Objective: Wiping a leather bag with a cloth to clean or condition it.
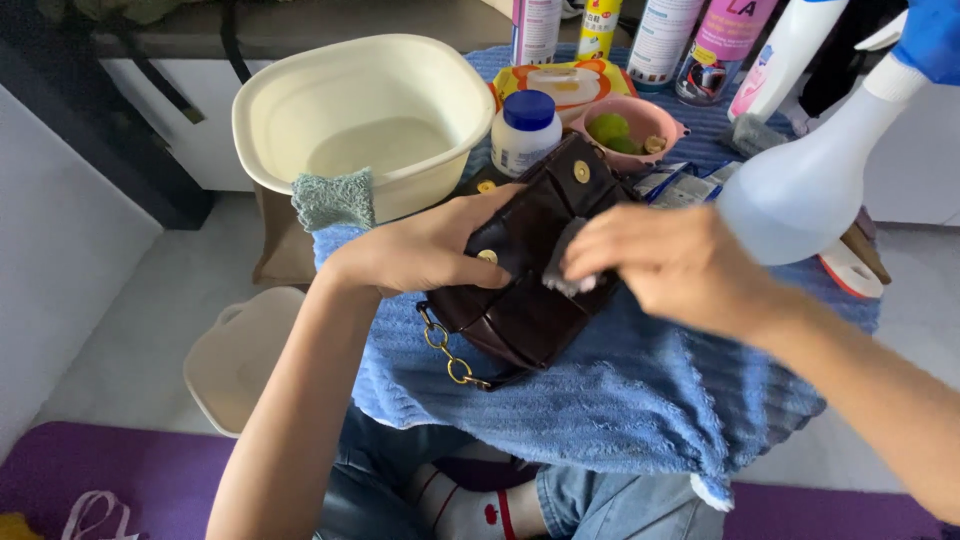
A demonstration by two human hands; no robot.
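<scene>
While held, dark glossy handbag (520, 290) shows gold studs.

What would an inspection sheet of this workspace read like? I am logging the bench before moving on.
Surface: small table under a ribbed blue towel.
Job's things: dark brown leather handbag with gold snaps and chain lying on the towel; small grey cloth pad pressed on it.
Clutter: cream plastic basin holding water, teal rag over its rim; white jar with blue lid; pink bowl; white spray bottle; upright bottles at the back.
Grippers: left hand steadies the bag; right hand holds the pad.
Cables: nothing seen.
Surroundings: pale floor, purple mat, cream stool.
</scene>
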